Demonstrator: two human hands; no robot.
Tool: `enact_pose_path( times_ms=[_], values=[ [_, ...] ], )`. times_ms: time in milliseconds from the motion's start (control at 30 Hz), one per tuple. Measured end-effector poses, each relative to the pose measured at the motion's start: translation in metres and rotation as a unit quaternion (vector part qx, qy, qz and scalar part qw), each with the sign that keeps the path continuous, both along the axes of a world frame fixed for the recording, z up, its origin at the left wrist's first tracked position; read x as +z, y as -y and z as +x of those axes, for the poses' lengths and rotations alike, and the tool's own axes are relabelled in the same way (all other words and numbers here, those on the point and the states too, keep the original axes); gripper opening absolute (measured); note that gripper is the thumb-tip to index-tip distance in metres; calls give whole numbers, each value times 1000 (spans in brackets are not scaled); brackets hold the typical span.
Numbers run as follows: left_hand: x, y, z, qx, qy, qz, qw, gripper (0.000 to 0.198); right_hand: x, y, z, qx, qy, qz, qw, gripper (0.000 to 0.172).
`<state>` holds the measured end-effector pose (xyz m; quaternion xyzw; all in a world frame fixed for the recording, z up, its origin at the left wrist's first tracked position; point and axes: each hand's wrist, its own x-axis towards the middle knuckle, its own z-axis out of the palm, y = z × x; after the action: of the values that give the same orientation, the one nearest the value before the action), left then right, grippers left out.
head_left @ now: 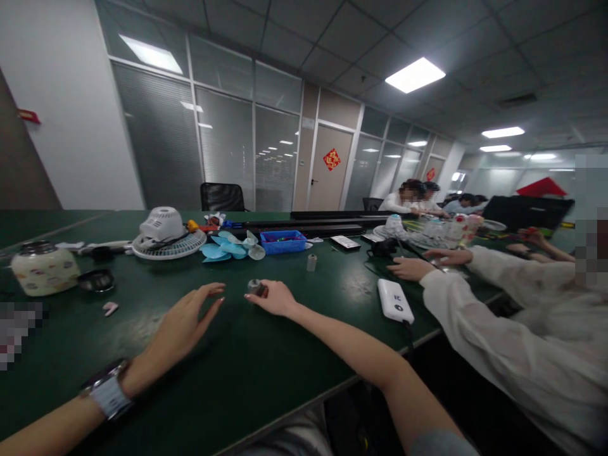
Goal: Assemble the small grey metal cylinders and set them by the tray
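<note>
My right hand is closed around a small grey metal cylinder, its round top facing up, low over the green table. To the left, my left hand hovers with thumb and fingers apart and nothing between them; a wristwatch is on that wrist. A similar small grey cylinder stands upright on the table, behind and to the right of my right hand. Whether the held cylinder touches the table I cannot tell.
Behind my hands are blue fan blades, a blue tray of small parts and a white fan body. A jar and black lid stand left. Right, a power bank lies near a co-worker's hands.
</note>
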<state>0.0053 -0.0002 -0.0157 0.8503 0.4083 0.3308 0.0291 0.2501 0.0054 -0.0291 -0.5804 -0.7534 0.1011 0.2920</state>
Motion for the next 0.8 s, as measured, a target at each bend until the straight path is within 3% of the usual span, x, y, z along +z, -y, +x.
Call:
enact_pose_path(
  times_ms=[67,167,333,533,700,800],
  values=[
    [4,0,14,-16,32,-9,999,50,1,9,-20,42,8,3,999,53],
    [14,0,25,-37,33,-45,998,44,3,20,-36,49,28,9,998,52],
    [27,-1,31,-24,19,-89,996,31,7,28,-38,43,43,16,998,52],
    [31,-2,35,-17,38,-85,996,30,6,26,-38,45,54,25,997,55],
    [29,-3,18,26,110,-67,991,34,5,27,-38,33,59,28,997,55],
    [18,-6,-3,45,92,-86,991,39,7,29,-38,34,60,18,997,53]
  ],
)
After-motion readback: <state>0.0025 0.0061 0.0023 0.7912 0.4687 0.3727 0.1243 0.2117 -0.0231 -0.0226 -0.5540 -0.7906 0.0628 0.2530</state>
